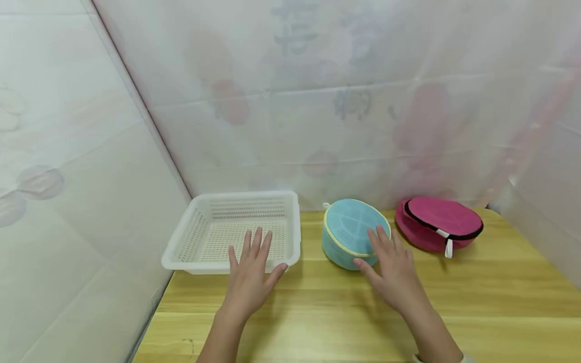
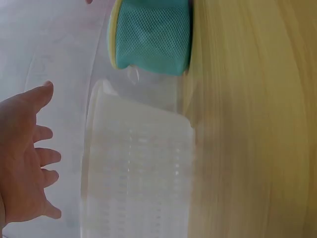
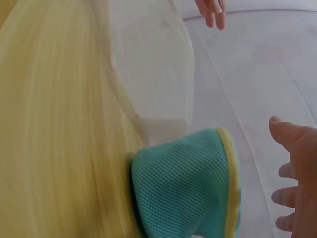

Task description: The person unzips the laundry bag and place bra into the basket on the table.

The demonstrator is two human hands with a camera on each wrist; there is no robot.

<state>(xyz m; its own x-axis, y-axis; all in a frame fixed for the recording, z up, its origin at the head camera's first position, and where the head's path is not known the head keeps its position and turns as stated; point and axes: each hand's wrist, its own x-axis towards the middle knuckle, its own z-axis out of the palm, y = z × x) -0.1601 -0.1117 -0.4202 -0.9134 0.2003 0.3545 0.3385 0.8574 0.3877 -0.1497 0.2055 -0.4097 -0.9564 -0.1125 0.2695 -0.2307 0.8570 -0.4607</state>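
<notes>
My left hand (image 1: 248, 282) hovers at the near rim of a white plastic basket (image 1: 178, 252), fingers spread and palm down. In the left wrist view this hand (image 2: 22, 158) holds nothing and stands apart from the basket (image 2: 138, 173). On the right, my right hand (image 1: 394, 275), fingers also spread, overlaps the near right edge of a round blue mesh bag (image 1: 351, 224) with yellow piping. The right wrist view shows a gap between that hand (image 3: 302, 178) and the mesh bag (image 3: 183, 183).
A pink zippered bag (image 1: 442, 217) with a black zip and white tabs lies at the back right. Everything rests on a wooden table (image 1: 317, 322). Hanging white printed sheets (image 1: 281, 136) enclose the back and sides.
</notes>
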